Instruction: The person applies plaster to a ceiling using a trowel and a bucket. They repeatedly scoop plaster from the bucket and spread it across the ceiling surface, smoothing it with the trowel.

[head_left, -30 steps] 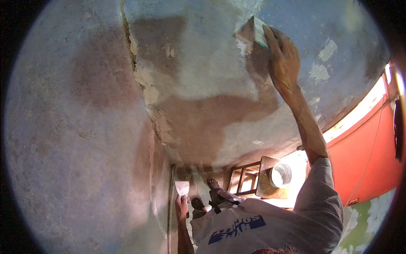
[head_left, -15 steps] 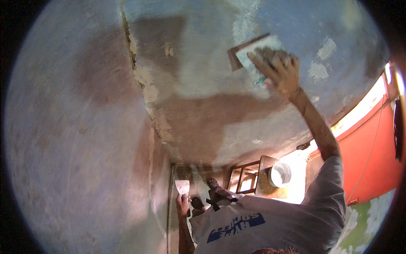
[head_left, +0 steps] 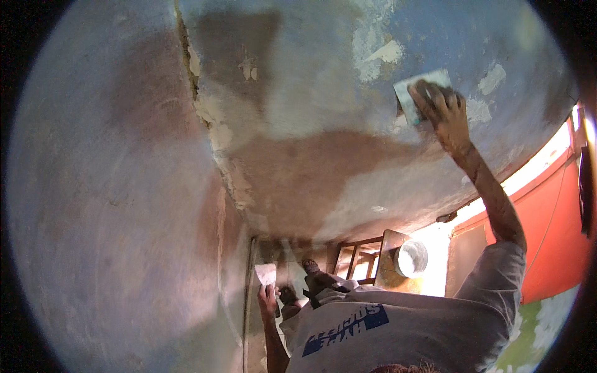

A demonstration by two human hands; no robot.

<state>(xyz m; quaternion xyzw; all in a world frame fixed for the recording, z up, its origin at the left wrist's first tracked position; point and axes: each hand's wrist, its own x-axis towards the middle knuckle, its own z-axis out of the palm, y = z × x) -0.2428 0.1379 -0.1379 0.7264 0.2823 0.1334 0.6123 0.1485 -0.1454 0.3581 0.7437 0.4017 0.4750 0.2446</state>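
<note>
Right grip (head_left: 443,110) presses a trowel (head_left: 418,92) against the wall (head_left: 298,124).

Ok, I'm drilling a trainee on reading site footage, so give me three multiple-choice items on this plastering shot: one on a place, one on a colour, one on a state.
1. Where is the float?
A. flat against the wall, up high
B. inside a bucket
C. lying on the floor

2. What colour is the sheet at the right edge?
A. yellow
B. red
C. black

3. What is the left hand doing?
A. hanging open and empty
B. resting on a ladder rung
C. gripping a small scraper, held low

Answers:
1 A: the right hand presses the float onto the wall.
2 B: the sheet is plainly red.
3 C: the left hand is closed round the scraper, its pale blade up.
</note>
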